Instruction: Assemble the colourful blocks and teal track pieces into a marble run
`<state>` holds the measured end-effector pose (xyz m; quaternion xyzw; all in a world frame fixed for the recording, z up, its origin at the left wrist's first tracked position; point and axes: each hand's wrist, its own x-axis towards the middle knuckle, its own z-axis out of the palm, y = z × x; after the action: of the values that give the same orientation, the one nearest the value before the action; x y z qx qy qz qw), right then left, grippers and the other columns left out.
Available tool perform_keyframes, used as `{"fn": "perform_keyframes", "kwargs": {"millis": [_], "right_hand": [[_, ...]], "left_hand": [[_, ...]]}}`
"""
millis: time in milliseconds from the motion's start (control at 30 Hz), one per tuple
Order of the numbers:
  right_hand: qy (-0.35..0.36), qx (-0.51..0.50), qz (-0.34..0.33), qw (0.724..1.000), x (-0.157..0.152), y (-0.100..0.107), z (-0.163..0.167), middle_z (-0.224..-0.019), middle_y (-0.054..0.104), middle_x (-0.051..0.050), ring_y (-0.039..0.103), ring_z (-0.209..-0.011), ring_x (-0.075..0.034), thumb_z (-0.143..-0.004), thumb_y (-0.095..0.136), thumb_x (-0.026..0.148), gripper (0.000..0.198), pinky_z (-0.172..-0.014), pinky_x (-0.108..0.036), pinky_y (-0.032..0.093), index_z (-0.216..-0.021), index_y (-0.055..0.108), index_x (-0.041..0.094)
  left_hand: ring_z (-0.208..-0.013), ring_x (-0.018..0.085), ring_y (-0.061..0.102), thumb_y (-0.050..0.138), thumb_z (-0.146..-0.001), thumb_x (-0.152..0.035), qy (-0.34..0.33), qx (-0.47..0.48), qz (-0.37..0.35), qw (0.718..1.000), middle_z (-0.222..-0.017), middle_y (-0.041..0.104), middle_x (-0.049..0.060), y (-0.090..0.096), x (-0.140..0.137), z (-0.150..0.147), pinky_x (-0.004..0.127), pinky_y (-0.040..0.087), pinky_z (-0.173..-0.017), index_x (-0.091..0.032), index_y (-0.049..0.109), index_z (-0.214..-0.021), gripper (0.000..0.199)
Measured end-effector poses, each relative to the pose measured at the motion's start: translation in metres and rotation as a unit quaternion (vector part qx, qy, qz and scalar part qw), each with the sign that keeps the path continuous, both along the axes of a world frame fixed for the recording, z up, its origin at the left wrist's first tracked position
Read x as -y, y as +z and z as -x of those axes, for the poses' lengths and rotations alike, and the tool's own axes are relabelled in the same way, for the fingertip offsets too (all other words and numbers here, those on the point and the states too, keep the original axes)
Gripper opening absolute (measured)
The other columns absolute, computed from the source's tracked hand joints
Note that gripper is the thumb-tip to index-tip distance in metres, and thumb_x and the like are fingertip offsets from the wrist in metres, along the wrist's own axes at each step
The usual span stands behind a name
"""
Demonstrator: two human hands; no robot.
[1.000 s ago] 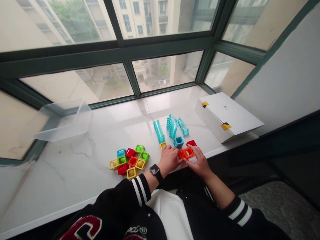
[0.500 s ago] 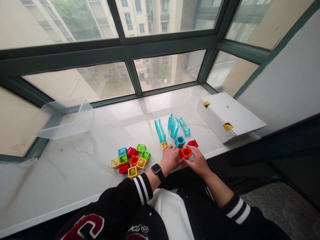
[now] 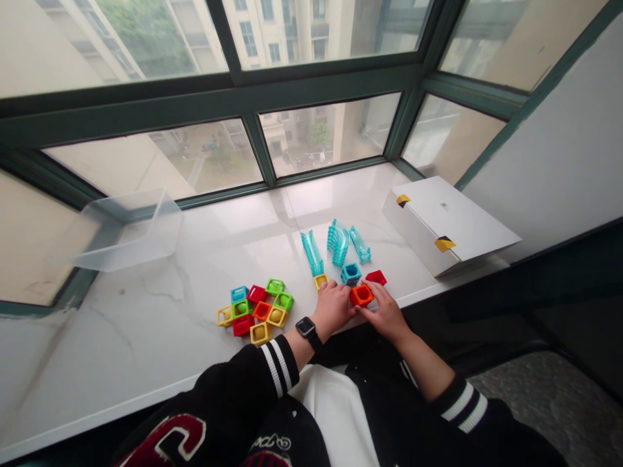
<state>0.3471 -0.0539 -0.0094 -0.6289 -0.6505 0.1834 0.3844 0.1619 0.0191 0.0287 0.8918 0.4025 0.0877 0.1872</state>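
Observation:
An orange cube block (image 3: 362,296) with a round opening on top sits between my hands near the sill's front edge. My right hand (image 3: 388,316) grips its right side, thumb in front and fingers behind. Against its left side, my left hand (image 3: 335,307) is closed, with its fingertips partly hidden. Just beyond stand a blue cube block (image 3: 350,274) and a red block (image 3: 376,278). A yellow block (image 3: 321,281) touches the near end of a clear blue track piece (image 3: 312,253), close to my left knuckles.
A curved track piece (image 3: 337,243) and a short one (image 3: 360,244) lie farther back. Several coloured blocks (image 3: 261,311) are clustered to the left. A clear plastic bin (image 3: 131,233) stands at the far left, a white box (image 3: 452,220) with taped corners at the right. Windows (image 3: 331,136) border the sill.
Both hands stay at the orange block, with almost no movement. The view has shifted very slightly.

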Motion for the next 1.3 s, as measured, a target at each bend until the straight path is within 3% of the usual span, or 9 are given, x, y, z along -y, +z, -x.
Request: {"fn": "perform_keyframes", "kwargs": {"millis": [900, 1300], "right_hand": [[-0.019, 0.002, 0.033, 0.999, -0.0012, 0.0050, 0.0045, -0.138, 0.062, -0.015, 0.059, -0.133, -0.035, -0.086, 0.074, 0.035, 0.061, -0.116, -0.053, 0.048, -0.143, 0.056, 0.022], [-0.024, 0.004, 0.032, 0.999, -0.0006, 0.0060, 0.0055, -0.135, 0.063, -0.015, 0.060, -0.130, -0.035, -0.085, 0.076, 0.035, 0.060, -0.114, -0.054, 0.050, -0.141, 0.057, 0.021]], "left_hand": [[-0.109, 0.033, 0.061, 0.077, -0.086, -0.047, 0.009, -0.037, 0.017, 0.999, -0.106, 0.077, 0.012, 0.0069, -0.0022, -0.0021, 0.047, 0.041, -0.094, -0.020, 0.070, -0.104, 0.033], [-0.105, 0.032, 0.062, 0.080, -0.085, -0.047, 0.004, -0.024, -0.002, 1.000, -0.101, 0.077, 0.011, 0.0011, -0.0040, 0.0000, 0.046, 0.042, -0.092, -0.020, 0.070, -0.102, 0.034]]}}
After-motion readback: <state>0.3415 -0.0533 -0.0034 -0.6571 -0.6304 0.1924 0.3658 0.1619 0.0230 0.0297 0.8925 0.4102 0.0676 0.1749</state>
